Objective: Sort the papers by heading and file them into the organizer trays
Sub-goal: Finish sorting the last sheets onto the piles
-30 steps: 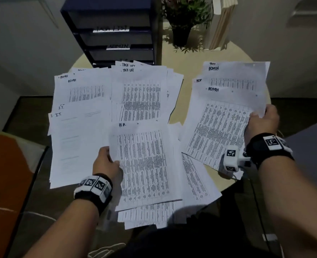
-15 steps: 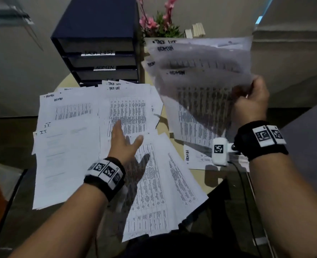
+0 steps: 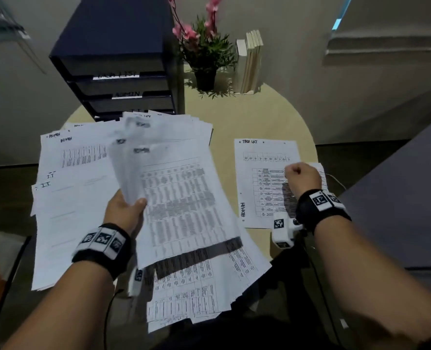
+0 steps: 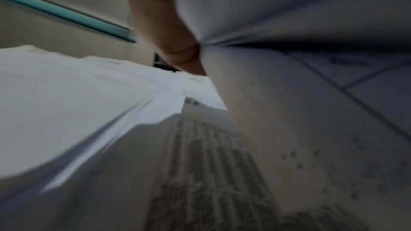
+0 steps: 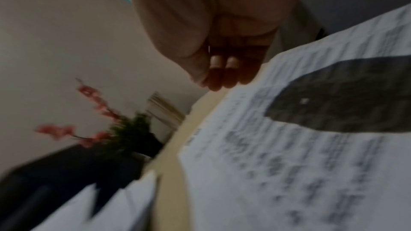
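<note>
1. Left hand (image 3: pixel 123 213) pinches a lifted sheaf (image 3: pixel 179 198), thumb on top, above the loose papers (image 3: pixel 68 218) covering the table's (image 3: pixel 255 117) left half.
2. Right hand (image 3: pixel 304 179), fingers curled and holding nothing, hovers over a sheet (image 3: pixel 265 157) headed "TASK LIST".
3. Behind: labelled organizer (image 3: pixel 123 72), plant (image 3: pixel 204 54), books (image 3: pixel 251 61).

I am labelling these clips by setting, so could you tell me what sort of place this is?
Probably an office or home desk corner: a dark organizer with labelled trays, printed papers spread over a round table, plus a potted plant and upright books at the back.
</note>
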### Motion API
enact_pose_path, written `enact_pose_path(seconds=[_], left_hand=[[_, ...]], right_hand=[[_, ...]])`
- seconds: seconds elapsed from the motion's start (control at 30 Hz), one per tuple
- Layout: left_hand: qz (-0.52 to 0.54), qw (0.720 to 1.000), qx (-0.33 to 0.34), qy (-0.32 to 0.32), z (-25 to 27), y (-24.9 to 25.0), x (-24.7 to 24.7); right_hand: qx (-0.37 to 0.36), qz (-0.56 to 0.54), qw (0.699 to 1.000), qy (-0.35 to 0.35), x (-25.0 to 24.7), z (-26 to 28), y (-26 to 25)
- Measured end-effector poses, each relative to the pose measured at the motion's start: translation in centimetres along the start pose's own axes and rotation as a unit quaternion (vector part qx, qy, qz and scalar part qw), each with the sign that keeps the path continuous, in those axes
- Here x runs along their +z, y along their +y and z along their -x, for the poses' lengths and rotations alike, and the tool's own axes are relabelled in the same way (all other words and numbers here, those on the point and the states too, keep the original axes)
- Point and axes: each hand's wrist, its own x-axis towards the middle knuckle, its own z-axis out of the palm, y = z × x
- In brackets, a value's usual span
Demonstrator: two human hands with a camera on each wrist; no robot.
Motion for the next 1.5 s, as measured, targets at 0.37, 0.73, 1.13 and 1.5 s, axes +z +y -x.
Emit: enact_pose_path(seconds=[0.37, 0.73, 1.13, 1.5], left_hand=[[0.052, 0.994, -0.081, 0.052, -1.1, -4.6, -1.9], [0.023, 0.998, -0.056, -0.001, -1.3, -2.2, 1.6], [0.032, 0.997, -0.060, -0.026, -1.1, -0.2, 4.3], [0.055, 0.993, -0.094, -0.036, -1.7, -1.7, 4.5]], right_hand=[[0.305, 0.077, 0.949, 0.021, 1.4, 0.7, 8.2], [0.123, 0.344, 0.918, -0.154, -1.5, 0.1, 6.8], [-0.012, 0.412, 0.902, -0.129, 0.7, -5.9, 2.5], [0.084, 0.214, 0.971, -0.063, 1.3, -6.9, 2.4]])
